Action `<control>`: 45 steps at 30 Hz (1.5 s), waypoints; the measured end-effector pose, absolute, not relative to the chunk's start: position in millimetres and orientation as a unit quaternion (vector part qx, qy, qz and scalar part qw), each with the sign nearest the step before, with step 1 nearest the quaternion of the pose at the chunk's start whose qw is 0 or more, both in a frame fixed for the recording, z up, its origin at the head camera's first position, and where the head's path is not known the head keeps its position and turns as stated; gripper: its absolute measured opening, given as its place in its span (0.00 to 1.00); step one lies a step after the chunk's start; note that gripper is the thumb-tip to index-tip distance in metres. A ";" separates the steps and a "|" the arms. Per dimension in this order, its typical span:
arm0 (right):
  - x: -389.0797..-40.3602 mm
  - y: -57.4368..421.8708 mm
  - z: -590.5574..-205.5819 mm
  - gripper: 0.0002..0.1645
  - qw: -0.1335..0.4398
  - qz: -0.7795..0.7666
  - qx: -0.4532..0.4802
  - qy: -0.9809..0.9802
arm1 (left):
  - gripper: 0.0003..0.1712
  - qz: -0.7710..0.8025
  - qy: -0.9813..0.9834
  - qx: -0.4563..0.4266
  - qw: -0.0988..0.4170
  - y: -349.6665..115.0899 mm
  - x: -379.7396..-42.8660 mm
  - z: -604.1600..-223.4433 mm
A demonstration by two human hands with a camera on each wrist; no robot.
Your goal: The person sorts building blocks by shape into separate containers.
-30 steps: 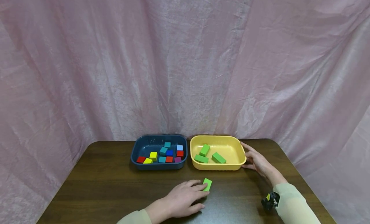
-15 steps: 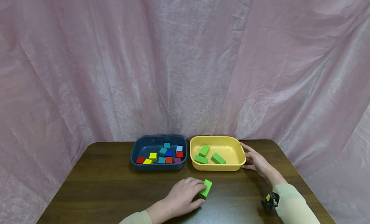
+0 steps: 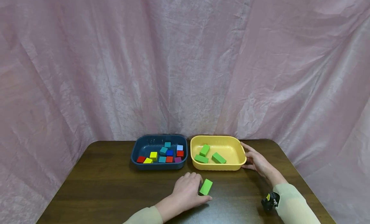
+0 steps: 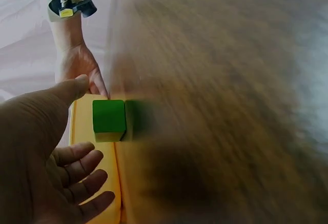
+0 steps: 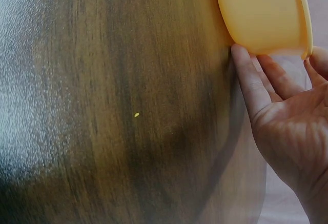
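A green rectangular block (image 3: 206,187) lies on the table in front of the yellow bin (image 3: 235,167). Close at its left side is my left hand (image 3: 186,190), thumb spread toward the near end and fingers bent down on the far side. The left wrist view shows the block's green end (image 4: 109,116) between the spread thumb and loosely curved fingers, with gaps around it. My right hand (image 3: 258,163) rests its extended fingers against the bin's right end; in the right wrist view its fingertips (image 5: 240,52) meet the bin's outer wall.
Inside the yellow bin lie several green blocks (image 3: 218,158). Just left of it stands a dark blue bin (image 3: 159,167) holding several coloured cubes (image 3: 153,156). A pink curtain (image 3: 185,63) hangs behind the wooden table (image 3: 110,185).
My left hand has drawn back from over the green block to its left side, its thumb shifting to the near end. The block is more exposed. My right hand stays at the bin.
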State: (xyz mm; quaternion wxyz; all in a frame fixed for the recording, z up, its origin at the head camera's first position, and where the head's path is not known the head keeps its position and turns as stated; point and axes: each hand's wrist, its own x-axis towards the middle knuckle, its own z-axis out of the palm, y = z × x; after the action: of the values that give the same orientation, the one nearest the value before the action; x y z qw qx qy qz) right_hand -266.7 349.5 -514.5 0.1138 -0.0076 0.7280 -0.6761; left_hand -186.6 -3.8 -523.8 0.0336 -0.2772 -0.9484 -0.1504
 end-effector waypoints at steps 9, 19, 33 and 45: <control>-269.7 348.8 -512.8 0.42 0.110 -0.675 -0.010 0.730 | 0.26 -0.152 -0.946 -0.285 0.016 -1.9 -190.7 -521.1; -269.9 349.6 -511.0 0.41 0.112 -0.676 -0.010 0.728 | 0.19 -0.153 -0.941 -0.302 0.006 -6.7 -192.4 -523.2; -266.6 349.3 -512.8 0.42 0.112 -0.676 -0.006 0.728 | 0.24 -0.155 -0.940 -0.304 -0.001 -16.3 -192.7 -526.2; -267.3 350.3 -514.4 0.42 0.112 -0.678 -0.006 0.726 | 0.23 -0.165 -0.939 -0.301 -0.002 -16.8 -194.1 -529.2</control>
State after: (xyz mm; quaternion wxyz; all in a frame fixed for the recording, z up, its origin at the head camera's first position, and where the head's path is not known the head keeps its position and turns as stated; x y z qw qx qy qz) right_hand -267.3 350.3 -514.4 0.1121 -0.0056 0.7262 -0.6783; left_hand -194.1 -16.8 -529.2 -0.0017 -0.3012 -0.9391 -0.1654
